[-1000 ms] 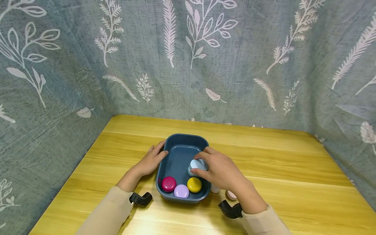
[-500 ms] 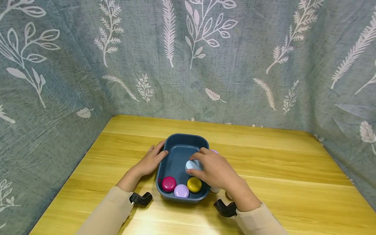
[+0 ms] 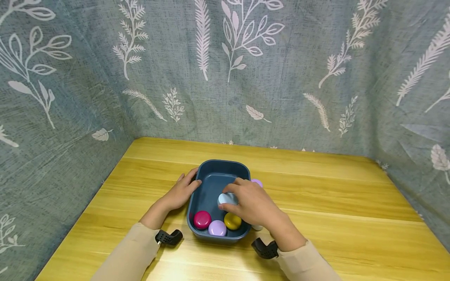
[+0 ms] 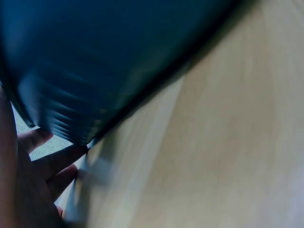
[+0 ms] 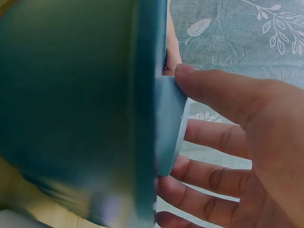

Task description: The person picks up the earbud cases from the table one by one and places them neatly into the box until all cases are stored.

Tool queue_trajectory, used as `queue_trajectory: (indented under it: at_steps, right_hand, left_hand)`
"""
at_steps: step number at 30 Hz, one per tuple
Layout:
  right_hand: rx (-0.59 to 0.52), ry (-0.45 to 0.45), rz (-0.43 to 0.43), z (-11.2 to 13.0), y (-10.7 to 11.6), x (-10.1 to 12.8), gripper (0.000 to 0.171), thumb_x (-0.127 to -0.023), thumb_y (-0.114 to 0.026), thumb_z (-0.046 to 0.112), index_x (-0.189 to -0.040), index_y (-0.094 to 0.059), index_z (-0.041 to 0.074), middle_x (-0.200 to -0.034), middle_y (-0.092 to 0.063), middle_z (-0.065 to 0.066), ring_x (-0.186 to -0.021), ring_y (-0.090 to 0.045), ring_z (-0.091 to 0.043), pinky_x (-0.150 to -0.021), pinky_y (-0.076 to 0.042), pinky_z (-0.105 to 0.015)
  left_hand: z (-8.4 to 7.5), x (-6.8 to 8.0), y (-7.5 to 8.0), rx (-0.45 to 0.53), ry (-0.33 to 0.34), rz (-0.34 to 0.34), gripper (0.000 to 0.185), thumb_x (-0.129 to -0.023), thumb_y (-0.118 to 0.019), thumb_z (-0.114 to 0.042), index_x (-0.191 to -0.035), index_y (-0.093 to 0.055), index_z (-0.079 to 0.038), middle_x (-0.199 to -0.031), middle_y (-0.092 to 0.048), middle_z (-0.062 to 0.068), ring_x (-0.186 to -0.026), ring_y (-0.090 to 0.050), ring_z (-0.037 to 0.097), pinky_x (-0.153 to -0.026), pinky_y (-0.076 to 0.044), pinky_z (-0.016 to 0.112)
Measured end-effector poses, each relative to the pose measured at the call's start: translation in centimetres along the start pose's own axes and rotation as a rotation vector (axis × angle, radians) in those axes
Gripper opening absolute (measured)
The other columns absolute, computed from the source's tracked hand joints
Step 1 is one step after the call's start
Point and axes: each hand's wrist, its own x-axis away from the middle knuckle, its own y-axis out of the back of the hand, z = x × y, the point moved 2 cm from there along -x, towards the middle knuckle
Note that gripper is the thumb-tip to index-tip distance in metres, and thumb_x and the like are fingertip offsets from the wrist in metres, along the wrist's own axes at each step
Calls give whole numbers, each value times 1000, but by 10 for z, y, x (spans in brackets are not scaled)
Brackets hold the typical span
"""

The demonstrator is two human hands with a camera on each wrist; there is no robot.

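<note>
A dark blue tray sits on the wooden table. Along its near wall lie a magenta disc, a lilac disc and a yellow disc. My right hand reaches into the tray and pinches a pale blue disc just above the yellow one. In the right wrist view, thumb and fingers grip the pale blue disc by its edge. My left hand rests against the tray's left rim with the thumb on the edge; its fingers lie beside the tray wall.
A second lilac disc lies on the table just right of the tray, and something white peeks out under my right wrist. Leaf-patterned grey cloth walls the table at the back and both sides.
My right hand has carried the pale blue disc a little to the left and lower into the tray. The lilac disc beside the tray has come into sight. The left hand has stayed put.
</note>
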Motion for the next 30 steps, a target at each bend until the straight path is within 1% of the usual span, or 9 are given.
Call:
queue_trajectory:
  at_steps: [6,10,13,16,18,21,28,30]
  right_hand:
    - [-4,-10,25,1,-3,-4,35,-91,-78,46,-116,-77,22,-104,-69,3,-85,-59,-12,-74,-52,-29]
    - [-10,-9,35,0,-5,-6,35,-91,-78,47,-116,-76,23,-102,-67,4,-85,-57,-10,-74,-51,-29]
    - [-22,-10,44,0,-7,-7,35,-91,-77,48,-116,-76,24,-104,-68,4,-88,-59,-12,-77,-53,-30]
    - [-31,-13,53,0,-9,-9,34,-91,-77,48,-116,-76,25,-107,-69,3,-92,-62,-14,-80,-54,-33]
    - [-32,-12,58,0,-10,-10,34,-92,-76,49,-116,-75,25,-108,-69,3,-95,-63,-15,-81,-55,-34]
    - [-37,-9,62,1,-11,-11,34,-92,-76,49,-116,-76,24,-107,-69,2,-94,-63,-15,-80,-55,-33]
    - [-40,4,72,4,-16,-15,33,-93,-76,48,-116,-76,24,-106,-69,3,-93,-63,-14,-78,-55,-33]
    - [-39,6,73,6,-16,-16,33,-92,-76,48,-115,-76,24,-105,-69,3,-91,-62,-13,-76,-54,-31]
  left_hand:
    - [-1,1,1,0,3,2,59,-110,-41,-33,-164,-29,-14,-166,-38,14,-161,-8,43,-130,5,60]
    - [-2,1,1,2,1,3,58,-110,-41,-33,-164,-30,-15,-166,-39,14,-161,-9,42,-130,4,60]
    - [-1,1,1,6,2,4,57,-110,-42,-32,-164,-31,-15,-165,-41,13,-161,-10,41,-131,3,60]
    - [-1,0,1,10,8,5,58,-110,-42,-33,-163,-31,-15,-164,-41,13,-161,-9,42,-131,3,60]
    - [-1,0,1,12,16,5,58,-110,-42,-34,-164,-31,-15,-164,-41,13,-161,-5,43,-131,3,61]
    - [0,1,1,14,18,7,58,-110,-42,-34,-164,-30,-15,-165,-40,14,-161,-3,43,-130,3,61]
    - [0,1,1,8,18,7,58,-110,-41,-34,-164,-30,-16,-165,-41,13,-161,-2,44,-130,2,62]
    - [0,0,1,9,12,8,57,-110,-41,-33,-164,-30,-16,-164,-42,13,-161,-6,43,-130,3,61]
